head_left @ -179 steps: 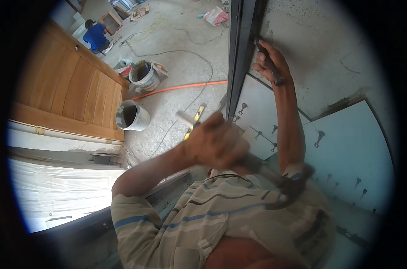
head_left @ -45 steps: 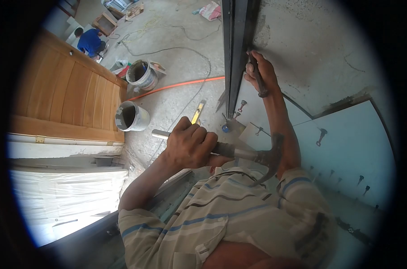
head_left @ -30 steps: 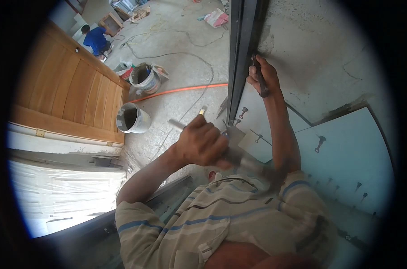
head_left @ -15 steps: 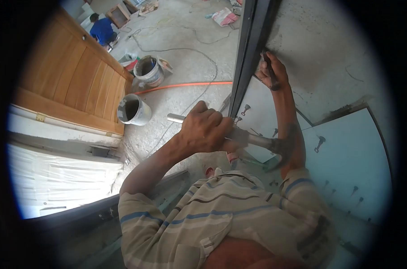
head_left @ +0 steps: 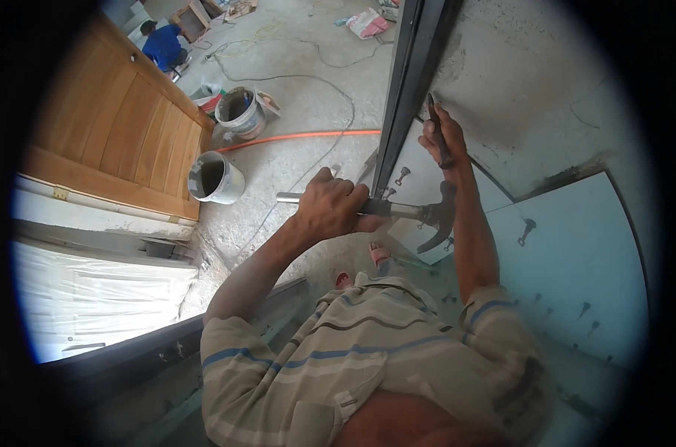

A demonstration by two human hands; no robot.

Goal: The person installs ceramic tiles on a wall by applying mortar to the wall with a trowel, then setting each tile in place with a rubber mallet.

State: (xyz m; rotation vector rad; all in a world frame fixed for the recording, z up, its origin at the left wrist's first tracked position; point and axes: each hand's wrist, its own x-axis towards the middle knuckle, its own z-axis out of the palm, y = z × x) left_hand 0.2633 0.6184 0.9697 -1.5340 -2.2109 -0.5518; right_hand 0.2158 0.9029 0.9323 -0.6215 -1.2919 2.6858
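My left hand (head_left: 329, 206) is closed round the handle of a claw hammer (head_left: 435, 216), whose metal head points right and overlaps my right forearm in this view. The rear end of the handle sticks out to the left of the fist. Farther forward, my right hand (head_left: 454, 138) grips a dark, narrow bar that looks like a chisel (head_left: 436, 127). Its far tip is close beside a dark metal frame (head_left: 406, 82) and the rough concrete (head_left: 502, 82). Below that hand lie pale tiles (head_left: 576, 223) with several small dark clips (head_left: 528, 231) standing on them.
Two dirty buckets (head_left: 234, 182) (head_left: 250, 123) stand on the concrete floor at left, near an orange hose (head_left: 301, 135) and a loose cable (head_left: 308, 77). A wooden door (head_left: 122, 134) is at far left. A person in blue (head_left: 164, 48) crouches at the back.
The hammer, blurred before, now shows sharply, its head a little higher and to the left. The view has shifted slightly. Both hands keep their holds.
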